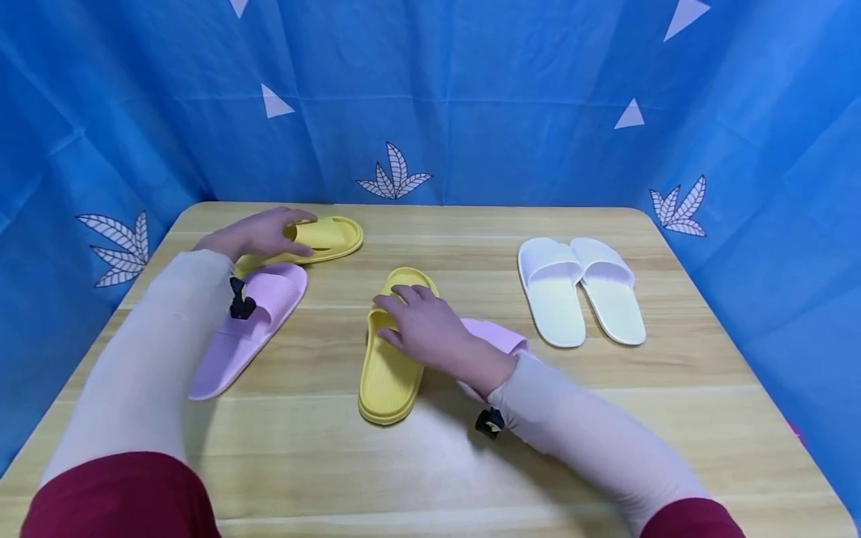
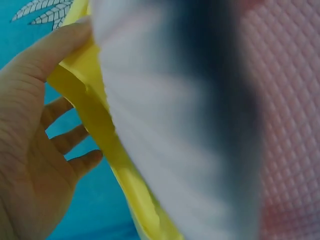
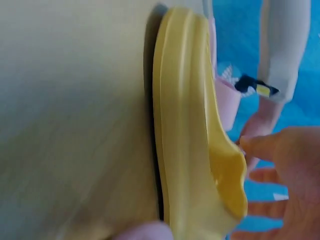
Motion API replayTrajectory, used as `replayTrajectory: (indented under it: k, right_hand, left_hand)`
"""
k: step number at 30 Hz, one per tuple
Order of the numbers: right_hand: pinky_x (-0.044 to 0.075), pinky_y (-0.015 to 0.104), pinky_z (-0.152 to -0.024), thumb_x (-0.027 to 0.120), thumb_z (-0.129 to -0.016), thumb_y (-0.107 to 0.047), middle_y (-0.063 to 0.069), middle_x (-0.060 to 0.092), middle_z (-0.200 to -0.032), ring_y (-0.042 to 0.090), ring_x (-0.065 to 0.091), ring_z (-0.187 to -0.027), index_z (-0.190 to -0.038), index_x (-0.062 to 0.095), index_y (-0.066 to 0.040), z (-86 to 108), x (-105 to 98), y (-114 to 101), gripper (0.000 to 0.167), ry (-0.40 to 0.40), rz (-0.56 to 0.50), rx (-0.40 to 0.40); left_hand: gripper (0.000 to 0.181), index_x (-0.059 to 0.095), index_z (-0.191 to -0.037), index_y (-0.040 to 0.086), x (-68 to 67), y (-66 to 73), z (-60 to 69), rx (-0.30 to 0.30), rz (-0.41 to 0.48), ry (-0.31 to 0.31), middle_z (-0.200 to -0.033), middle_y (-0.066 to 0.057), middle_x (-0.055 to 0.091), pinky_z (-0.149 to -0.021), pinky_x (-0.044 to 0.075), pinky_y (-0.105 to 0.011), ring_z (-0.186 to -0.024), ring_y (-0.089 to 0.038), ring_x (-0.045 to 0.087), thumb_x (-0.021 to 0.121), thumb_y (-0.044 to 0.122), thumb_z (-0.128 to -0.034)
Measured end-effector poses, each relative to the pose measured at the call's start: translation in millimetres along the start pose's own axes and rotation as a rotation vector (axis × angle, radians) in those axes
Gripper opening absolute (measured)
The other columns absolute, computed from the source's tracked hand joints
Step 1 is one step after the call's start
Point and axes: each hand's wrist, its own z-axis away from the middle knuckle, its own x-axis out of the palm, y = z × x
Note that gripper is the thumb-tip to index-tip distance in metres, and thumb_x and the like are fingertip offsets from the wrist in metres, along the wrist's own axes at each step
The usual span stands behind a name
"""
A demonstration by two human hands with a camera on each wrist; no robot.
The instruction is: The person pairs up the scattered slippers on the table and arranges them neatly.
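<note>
I have the left hand (image 1: pixel 269 233) loosely spread at the strap of the far yellow slipper (image 1: pixel 341 236), beside a pink slipper (image 1: pixel 218 362) at the table's left. My right hand (image 1: pixel 430 330), fingers apart, is over the near yellow slipper (image 1: pixel 389 385), mid-table; I can't tell how firmly either touches.

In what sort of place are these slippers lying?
Perhaps a small staged filming corner: blue printed cloth hangs behind and beside a wood-grain table, where yellow slippers and white slippers lie.
</note>
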Motion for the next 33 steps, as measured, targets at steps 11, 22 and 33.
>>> replayTrajectory:
  k: [11,22,33]
  right_hand:
    - [0.054,0.049,-0.077,0.046,-0.094,-0.065,0.008,0.052,-0.132,0.033,0.051,-0.111,-0.142,0.047,-0.025,-13.7,13,-23,0.063,-0.057,0.1,0.178]
    - [0.052,0.049,-0.077,0.048,-0.094,-0.062,0.006,0.047,-0.135,0.033,0.047,-0.116,-0.142,0.045,-0.027,-21.0,15,-28,0.06,-0.098,0.063,0.29]
    - [0.054,0.048,-0.079,0.053,-0.092,-0.061,0.003,0.048,-0.139,0.032,0.046,-0.123,-0.141,0.048,-0.023,-19.3,14,-23,0.062,-0.073,0.023,0.3]
  left_hand:
    - [0.084,0.028,-0.155,0.027,4.2,-3.1,3.6,-0.05,0.107,-0.041,-0.151,-0.02,0.028,-0.101,0.031,-0.07,-0.131,-0.044,0.032,0.074,0.042,-0.0858]
    - [0.084,0.027,-0.155,0.029,1.2,-4.4,4.8,-0.019,0.001,0.01,-0.151,-0.02,0.028,-0.102,0.03,-0.07,-0.132,-0.044,0.032,0.072,0.047,-0.0862]
    - [0.089,0.023,-0.157,0.03,-2.9,4.8,4.7,-0.009,-0.096,0.058,-0.156,-0.022,0.021,-0.103,0.024,-0.072,-0.137,-0.049,0.024,0.071,0.052,-0.0853]
